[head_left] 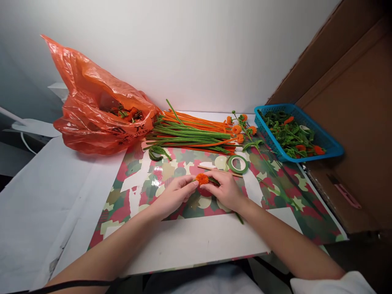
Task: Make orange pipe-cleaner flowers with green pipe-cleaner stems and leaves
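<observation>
Between my hands is a small orange pipe-cleaner flower, its green stem running back under my right palm and out below the wrist. My left hand pinches the flower's left edge with thumb and fingertips. From the other side, the fingers of my right hand close on the flower and stem. Just beyond my right hand lie a roll of green tape and a thin wooden stick. Orange pipe cleaners and green pipe cleaners are heaped behind them.
An orange plastic bag with flower pieces stands at the back left. At the right, a blue basket holds green and orange pieces beside a finished-looking flower stem. A pink-handled cutter lies on cardboard at far right.
</observation>
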